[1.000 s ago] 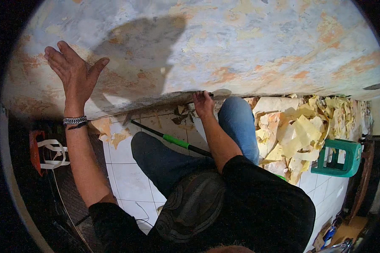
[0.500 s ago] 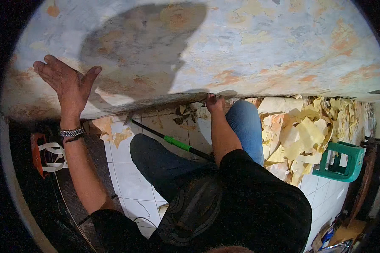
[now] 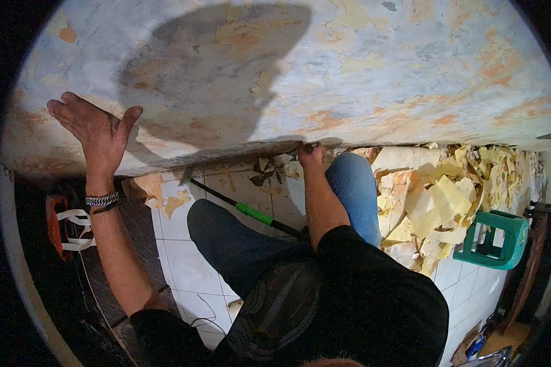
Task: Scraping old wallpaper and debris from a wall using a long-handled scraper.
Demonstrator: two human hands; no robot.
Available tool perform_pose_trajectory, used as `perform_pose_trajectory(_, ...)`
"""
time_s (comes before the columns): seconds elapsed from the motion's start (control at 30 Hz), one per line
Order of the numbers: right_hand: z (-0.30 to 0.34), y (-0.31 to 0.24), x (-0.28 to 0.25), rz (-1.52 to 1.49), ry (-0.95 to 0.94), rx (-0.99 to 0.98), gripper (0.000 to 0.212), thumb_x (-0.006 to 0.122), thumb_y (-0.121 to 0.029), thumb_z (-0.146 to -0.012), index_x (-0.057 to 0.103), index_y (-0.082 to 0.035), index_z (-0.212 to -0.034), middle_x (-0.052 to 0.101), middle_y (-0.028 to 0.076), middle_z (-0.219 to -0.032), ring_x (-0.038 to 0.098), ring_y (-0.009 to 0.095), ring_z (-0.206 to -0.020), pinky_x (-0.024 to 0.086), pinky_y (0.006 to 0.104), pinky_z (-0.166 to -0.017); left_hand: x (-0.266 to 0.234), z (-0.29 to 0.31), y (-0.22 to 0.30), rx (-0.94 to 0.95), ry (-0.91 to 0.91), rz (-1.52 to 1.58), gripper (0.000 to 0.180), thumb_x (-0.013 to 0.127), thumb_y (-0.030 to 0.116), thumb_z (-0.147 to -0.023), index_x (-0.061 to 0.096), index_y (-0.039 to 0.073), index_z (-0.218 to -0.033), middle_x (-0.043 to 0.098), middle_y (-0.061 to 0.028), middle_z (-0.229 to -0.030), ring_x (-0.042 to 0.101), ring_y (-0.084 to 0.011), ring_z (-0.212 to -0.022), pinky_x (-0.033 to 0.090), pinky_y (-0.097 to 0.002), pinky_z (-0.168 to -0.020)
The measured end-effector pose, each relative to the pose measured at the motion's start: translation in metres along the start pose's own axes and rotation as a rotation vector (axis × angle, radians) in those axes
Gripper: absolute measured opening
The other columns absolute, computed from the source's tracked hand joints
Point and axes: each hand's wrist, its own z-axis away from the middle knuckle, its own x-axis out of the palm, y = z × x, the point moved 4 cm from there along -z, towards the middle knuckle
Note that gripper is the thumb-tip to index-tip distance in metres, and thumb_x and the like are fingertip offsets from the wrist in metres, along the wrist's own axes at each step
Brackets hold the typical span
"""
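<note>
My left hand (image 3: 98, 134) rests against the stained, patchy wall (image 3: 398, 79), fingers stretched and thumb spread wide; it holds nothing. Down at the wall's foot, my right hand (image 3: 313, 156) has its fingers curled at the dark lower edge. Whatever those fingers grip, if anything, is hidden from this view. Between my legs a long-handled scraper (image 3: 254, 213), black with a green grip, lies slanting over the tiles, its flat end close to the wall. Dark peeled scraps (image 3: 263, 171) lie just left of my right hand.
A heap of torn yellowish wall covering (image 3: 441, 196) spreads along the wall to my right. Beside it is a green plastic stool (image 3: 496, 240). At the left, a red bag with white handles (image 3: 57, 227) sits near a dark mat (image 3: 134, 244). A thin cable (image 3: 208, 318) crosses the tiles.
My right hand has shifted slightly down and its fingers look more tucked in. My left hand stays flat on the wall, and the whole view has tilted a little.
</note>
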Motion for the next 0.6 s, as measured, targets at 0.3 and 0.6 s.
perform_pose_trajectory(0.3,0.002,-0.024,-0.036,0.639,0.144,-0.136,0.022,0.052,-0.012,-0.094,0.049,-0.004,-0.115,0.060,0.012,-0.089,0.059,0.026,-0.080,0.055,0.0396,-0.062,0.004,-0.005,0.003,-0.067,-0.010,0.016,0.120,0.058,0.063,-0.082,-0.011,-0.016,-0.140,-0.022,-0.0418,-0.142,-0.024,-0.0503,-0.135,-0.011,-0.0581,-0.109)
perform_pose_trajectory(0.6,0.008,-0.021,-0.028,1.272,0.222,-0.362,0.052,0.063,-0.034,-0.086,0.048,-0.001,-0.124,0.062,0.014,-0.099,0.062,0.030,-0.082,0.055,0.0427,-0.062,0.009,0.003,-0.003,-0.018,-0.014,-0.034,0.127,0.060,0.067,-0.077,-0.011,-0.020,-0.137,-0.021,-0.0427,-0.142,-0.023,-0.0537,-0.133,-0.012,-0.0609,-0.108)
